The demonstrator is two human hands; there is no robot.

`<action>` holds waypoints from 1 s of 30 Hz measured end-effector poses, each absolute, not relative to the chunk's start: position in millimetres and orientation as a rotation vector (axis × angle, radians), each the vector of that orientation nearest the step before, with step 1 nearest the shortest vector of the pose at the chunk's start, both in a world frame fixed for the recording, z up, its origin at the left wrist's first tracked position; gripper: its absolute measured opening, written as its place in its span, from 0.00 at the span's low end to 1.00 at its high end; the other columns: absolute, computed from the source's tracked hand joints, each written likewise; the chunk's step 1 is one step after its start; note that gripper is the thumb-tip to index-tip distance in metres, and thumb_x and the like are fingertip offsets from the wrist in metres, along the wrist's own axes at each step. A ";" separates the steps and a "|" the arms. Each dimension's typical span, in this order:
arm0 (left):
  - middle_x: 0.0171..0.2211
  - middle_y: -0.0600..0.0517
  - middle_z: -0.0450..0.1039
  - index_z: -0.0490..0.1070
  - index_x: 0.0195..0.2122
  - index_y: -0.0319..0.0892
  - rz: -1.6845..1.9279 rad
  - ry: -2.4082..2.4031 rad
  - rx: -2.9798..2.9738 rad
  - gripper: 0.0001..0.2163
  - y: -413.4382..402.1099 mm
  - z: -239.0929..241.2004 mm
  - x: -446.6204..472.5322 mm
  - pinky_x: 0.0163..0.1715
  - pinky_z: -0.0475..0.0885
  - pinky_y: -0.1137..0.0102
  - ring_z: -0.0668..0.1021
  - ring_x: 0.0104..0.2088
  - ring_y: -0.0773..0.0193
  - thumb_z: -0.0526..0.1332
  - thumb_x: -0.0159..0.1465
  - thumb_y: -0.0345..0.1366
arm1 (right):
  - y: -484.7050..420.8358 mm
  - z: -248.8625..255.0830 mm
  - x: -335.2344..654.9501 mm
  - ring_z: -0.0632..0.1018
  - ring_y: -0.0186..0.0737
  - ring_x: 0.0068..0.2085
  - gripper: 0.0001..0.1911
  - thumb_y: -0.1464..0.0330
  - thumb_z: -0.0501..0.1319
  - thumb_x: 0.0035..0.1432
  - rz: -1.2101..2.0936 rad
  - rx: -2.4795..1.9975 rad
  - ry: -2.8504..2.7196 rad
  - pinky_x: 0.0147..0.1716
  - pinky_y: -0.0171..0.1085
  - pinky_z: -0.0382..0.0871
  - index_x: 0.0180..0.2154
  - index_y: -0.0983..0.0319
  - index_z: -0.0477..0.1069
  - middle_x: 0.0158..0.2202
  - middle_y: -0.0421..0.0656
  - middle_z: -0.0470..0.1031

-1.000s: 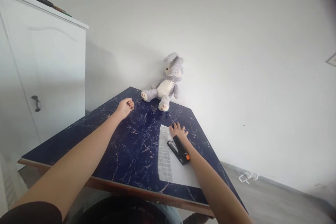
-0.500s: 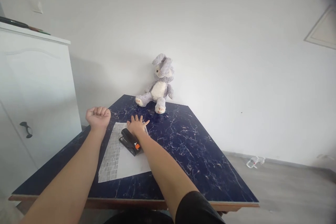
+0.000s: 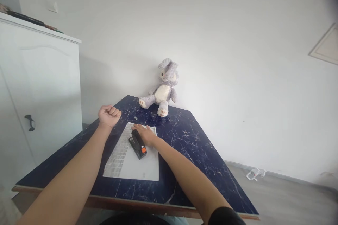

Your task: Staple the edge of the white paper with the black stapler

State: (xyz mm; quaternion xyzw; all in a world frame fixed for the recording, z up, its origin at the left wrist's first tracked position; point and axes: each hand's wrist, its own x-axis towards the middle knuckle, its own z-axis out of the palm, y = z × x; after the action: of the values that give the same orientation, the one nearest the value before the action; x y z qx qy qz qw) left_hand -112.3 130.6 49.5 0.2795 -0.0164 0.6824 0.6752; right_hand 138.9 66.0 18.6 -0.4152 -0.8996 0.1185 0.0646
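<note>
My left hand (image 3: pixel 109 115) is closed in a fist above the table's left part, and whether anything is inside it is hidden. My right hand (image 3: pixel 145 135) lies flat with fingers stretched out on the upper part of a paper sheet (image 3: pixel 132 170), just beside a stapler (image 3: pixel 138 144). The stapler is black with an orange part at its near end and rests on the sheet. A grey brick-like pattern runs down the sheet's left side; the rest is white. Past my left fist, a small pale thing (image 3: pixel 135 117) lies on the table, too small to name.
The dark blue marble-patterned table (image 3: pixel 185 147) has a wooden edge. A grey plush rabbit (image 3: pixel 162 93) sits at its back against the wall. To the left stands a white cabinet (image 3: pixel 52 81) with things on top. A white plastic item (image 3: pixel 255 173) lies on the floor at right.
My right hand has come down flatter, its fingers now less spread and pointing left. My left fist has turned and shifted right. The view has swung slightly left.
</note>
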 end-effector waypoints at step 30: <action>0.54 0.46 0.72 0.74 0.54 0.49 0.532 0.625 2.679 0.19 95.9 30.5 2.9 0.55 0.63 0.58 0.71 0.55 0.51 0.59 0.68 0.51 | -12.9 71.4 269.7 0.72 0.39 0.36 0.22 0.55 0.69 0.55 0.687 -1.163 -2.503 0.34 0.36 0.65 0.43 0.60 0.65 0.39 0.41 0.71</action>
State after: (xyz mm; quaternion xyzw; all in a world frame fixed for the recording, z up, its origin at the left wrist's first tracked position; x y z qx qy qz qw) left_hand 2.9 95.9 30.5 0.9424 0.2199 0.1871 0.1690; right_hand 269.7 -12.9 71.4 -0.4042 -0.8704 0.2387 0.1481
